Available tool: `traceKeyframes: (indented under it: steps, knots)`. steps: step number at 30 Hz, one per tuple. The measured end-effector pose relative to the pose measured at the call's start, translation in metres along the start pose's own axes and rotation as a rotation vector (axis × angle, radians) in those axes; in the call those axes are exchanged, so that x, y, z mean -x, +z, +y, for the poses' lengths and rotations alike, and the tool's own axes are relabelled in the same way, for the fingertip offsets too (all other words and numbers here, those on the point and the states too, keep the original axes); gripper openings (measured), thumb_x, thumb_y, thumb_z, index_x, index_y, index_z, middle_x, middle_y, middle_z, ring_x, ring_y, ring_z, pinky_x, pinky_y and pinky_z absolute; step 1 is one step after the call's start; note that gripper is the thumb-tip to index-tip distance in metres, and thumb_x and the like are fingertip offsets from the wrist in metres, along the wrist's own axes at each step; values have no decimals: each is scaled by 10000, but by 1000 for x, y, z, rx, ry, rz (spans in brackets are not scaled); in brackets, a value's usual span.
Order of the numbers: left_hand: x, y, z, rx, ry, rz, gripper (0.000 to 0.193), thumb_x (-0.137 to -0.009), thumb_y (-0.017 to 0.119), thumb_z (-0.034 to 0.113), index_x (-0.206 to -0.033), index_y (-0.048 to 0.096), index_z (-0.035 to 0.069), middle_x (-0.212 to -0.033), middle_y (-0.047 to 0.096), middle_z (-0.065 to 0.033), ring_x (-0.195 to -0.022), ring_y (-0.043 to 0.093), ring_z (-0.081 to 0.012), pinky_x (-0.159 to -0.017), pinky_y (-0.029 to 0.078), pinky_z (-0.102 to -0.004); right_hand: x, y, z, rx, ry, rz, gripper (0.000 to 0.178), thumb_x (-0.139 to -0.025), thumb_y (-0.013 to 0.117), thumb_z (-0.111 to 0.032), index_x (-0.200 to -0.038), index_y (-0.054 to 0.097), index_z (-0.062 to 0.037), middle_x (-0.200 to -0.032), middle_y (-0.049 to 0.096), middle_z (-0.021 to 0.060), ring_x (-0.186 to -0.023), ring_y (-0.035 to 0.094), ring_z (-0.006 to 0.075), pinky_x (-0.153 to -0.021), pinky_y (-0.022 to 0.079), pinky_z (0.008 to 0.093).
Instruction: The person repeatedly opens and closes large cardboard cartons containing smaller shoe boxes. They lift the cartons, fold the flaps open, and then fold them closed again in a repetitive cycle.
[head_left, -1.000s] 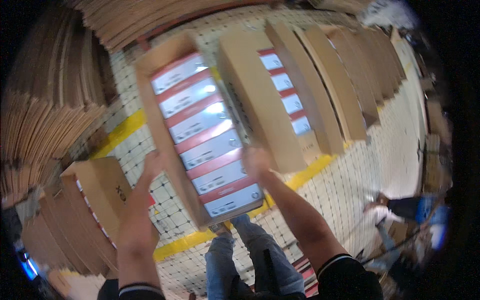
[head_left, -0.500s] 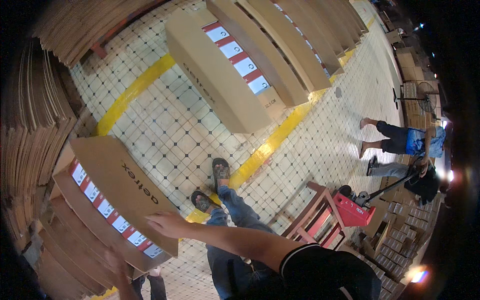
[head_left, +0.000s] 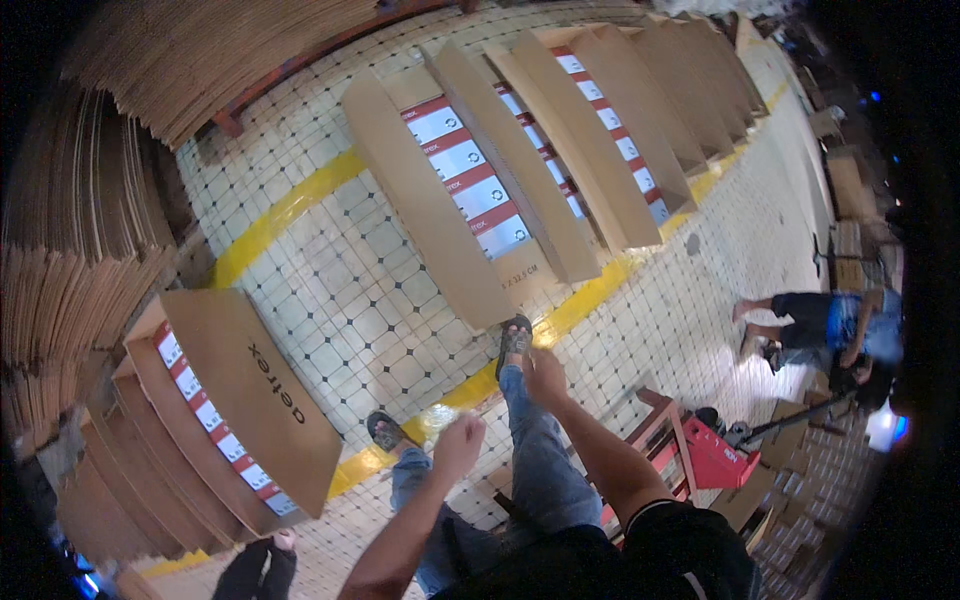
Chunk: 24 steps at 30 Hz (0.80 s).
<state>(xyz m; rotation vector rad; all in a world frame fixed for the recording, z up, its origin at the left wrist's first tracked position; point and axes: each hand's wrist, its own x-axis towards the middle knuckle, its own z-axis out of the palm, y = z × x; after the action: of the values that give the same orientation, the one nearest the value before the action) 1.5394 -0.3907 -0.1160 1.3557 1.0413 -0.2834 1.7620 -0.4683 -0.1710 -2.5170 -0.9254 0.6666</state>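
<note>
Tiles [head_left: 370,290] | left grip [head_left: 460,446] curled | right grip [head_left: 543,381]: can't tell | nearest carton [head_left: 425,200]: four visible boxes [head_left: 480,197]

A strip of tiled floor [head_left: 340,310] between the row of cartons at left [head_left: 255,390] and the row at right [head_left: 428,205] gives the left hand [head_left: 459,445] room to pass forward, up to stacked flat cardboard [head_left: 70,320] beyond. The right row's upright walls stand ahead of the right hand [head_left: 543,379]; a red pallet jack [head_left: 715,452] obstructs the right.
</note>
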Motion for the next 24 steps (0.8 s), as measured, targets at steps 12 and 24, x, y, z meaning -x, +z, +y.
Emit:
traceKeyframes:
  steps: [12, 24]
  knots:
    - [-273, -4, 140, -135, -53, 732, 726, -832, 662, 322, -1424, 362, 30, -1335, 480, -267, -1228, 479, -427, -1023, 404, -484, -241, 10, 6, 385, -323, -633, 447, -913, 549, -309, -1261, 546, -30, -1311, 527, 198, -1230, 485, 353, -1090, 307, 512]
    - [-245, -51, 56, 374, 196, 581, 436, -914, 497, 7, -1344, 423, 0, -1094, 647, -116, -939, 610, -142, -805, 485, -265, -229, 24, 14, 415, -711, -165, 503, -895, 559, -416, -1255, 570, -64, -1237, 529, 201, -1228, 479, 380, -1058, 348, 507]
